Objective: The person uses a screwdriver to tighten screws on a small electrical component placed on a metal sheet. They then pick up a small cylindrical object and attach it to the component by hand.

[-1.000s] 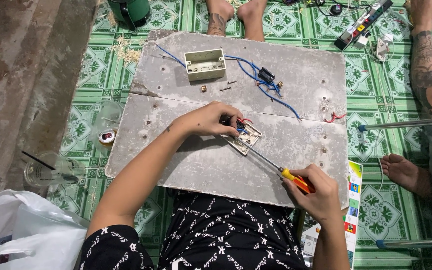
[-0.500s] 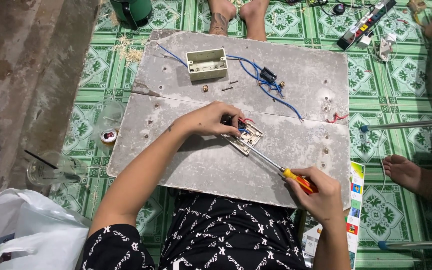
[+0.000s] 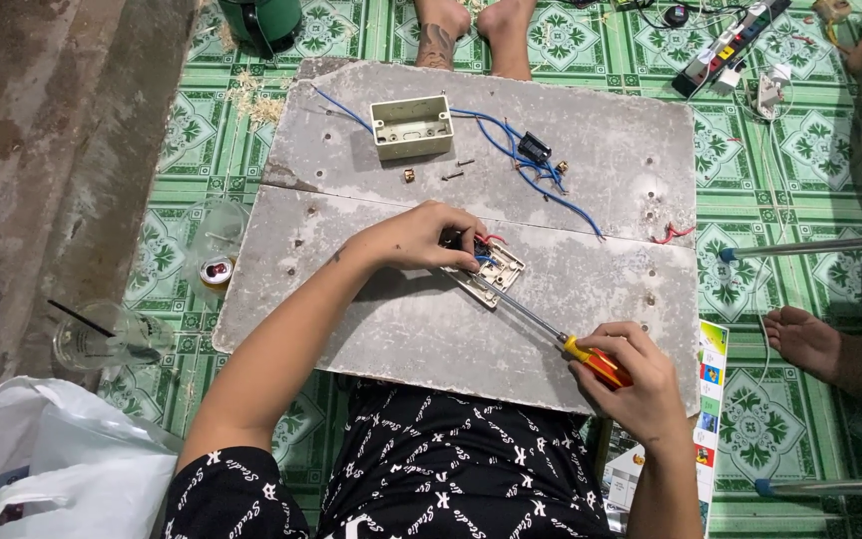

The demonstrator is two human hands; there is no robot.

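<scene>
A grey worn board [image 3: 371, 329] is laid over green patterned floor tiles [image 3: 780, 170]. A switch plate [image 3: 491, 274] is pinned beneath the curled fingers of the left hand [image 3: 421, 238]; a screwdriver [image 3: 551, 329] is gripped in the closed right hand [image 3: 636, 384], its tip set against the plate. A beige box [image 3: 411, 127] is seen beyond the left hand.

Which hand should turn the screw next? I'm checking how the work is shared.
Probably the right hand: it grips the screwdriver, whose tip sits at the switch plate. The left hand pins that plate down.

Green patterned floor mat [image 3: 351, 30]; bare brown ground [image 3: 42, 150] alongside; even light
</scene>
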